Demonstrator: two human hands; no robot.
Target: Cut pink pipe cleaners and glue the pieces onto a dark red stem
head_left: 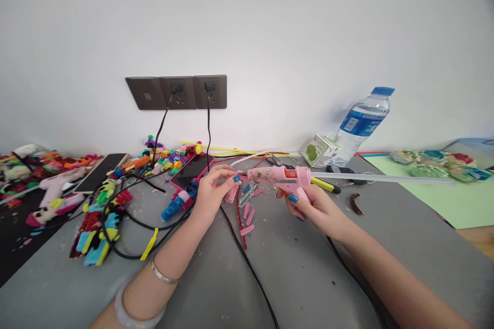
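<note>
My right hand (309,205) is closed around the grip of a pink hot glue gun (280,177), nozzle pointing left. A long clear glue stick (382,179) juts out of the gun's back to the right. My left hand (212,187) pinches a small pink fuzzy piece (233,190) right at the nozzle tip. Short pink and red pipe-cleaner pieces (247,213) lie on the grey table (293,267) just below both hands.
A pink-cased phone (192,169) and a second phone (101,169) lie at the back, cables running to wall sockets (177,91). Colourful fuzzy figures (96,236) crowd the left. A water bottle (360,123), small green carton (318,150) and green mat (447,190) stand right.
</note>
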